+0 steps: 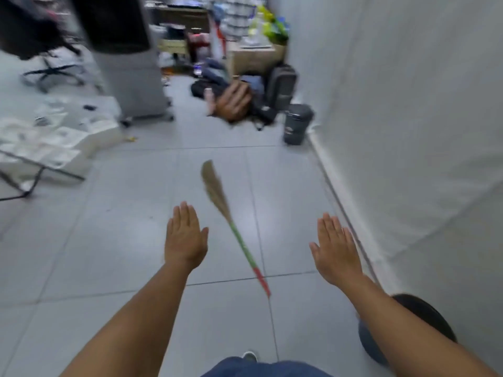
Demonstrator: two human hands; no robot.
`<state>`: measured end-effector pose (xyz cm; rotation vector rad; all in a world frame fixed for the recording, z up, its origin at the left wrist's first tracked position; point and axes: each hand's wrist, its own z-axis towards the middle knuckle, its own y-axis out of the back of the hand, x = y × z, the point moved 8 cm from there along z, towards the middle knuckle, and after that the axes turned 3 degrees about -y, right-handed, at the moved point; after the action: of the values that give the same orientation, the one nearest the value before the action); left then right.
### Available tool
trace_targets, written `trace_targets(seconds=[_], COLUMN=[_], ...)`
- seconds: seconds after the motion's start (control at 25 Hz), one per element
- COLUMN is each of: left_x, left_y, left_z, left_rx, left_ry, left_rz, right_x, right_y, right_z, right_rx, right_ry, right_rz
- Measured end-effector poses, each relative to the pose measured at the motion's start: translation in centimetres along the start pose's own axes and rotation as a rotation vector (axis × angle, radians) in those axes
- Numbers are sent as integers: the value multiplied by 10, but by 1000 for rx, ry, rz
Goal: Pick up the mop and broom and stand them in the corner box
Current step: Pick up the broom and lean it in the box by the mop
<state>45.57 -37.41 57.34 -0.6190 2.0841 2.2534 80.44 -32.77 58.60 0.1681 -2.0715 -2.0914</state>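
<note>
Broom: a straw-headed broom with a green and red handle [234, 232] lies flat on the pale grey tiled floor [109, 254], brush end pointing away from the person, red handle tip nearest them.
Left hand: the left hand [186, 238] hovers palm down, just left of the broom's handle, not touching it.
Left grip: wide, fingers straight and together, holding nothing.
Right hand: the right hand [337, 248] hovers palm down, well right of the handle, near the white fabric-covered wall [408, 131].
Right grip: wide, fingers flat, holding nothing.
Mop: cannot be made out in the blurred view.
Corner box: a light wooden box [253, 59] stands far off against the wall; whether it is the task's box cannot be told.
Nearby: a dark grey cylindrical bin [296, 123] sits by the wall's foot, beyond the broom.
Picture: blurred by motion.
</note>
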Motion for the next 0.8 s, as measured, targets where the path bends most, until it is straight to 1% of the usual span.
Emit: trace_targets(seconds=[0.12,0.2,0.28,0.48,0.56,0.68,0.8], left_x=[74,94,98,62,42,20,13], left_y=[17,26,35,56,62,65,54], left_z=[-5,3,20,119,162,227,287], left_rx=[-2,15,34,57,68,84,129], left_ry=[85,66,2,-165,-229,-337,-366], left_rz=[66,111,152,247,291,375,420], right_x=[86,112,120,95,77,55,36], right_y=[-8,-25,-42,-67,-74,-97,-123], right_z=[50,69,81,150,182,218,250], right_rx=[27,98,153,191,183,233,281], right_ry=[104,104,114,82,43,-38,-100], right_rz=[60,91,83,38,44,67,90])
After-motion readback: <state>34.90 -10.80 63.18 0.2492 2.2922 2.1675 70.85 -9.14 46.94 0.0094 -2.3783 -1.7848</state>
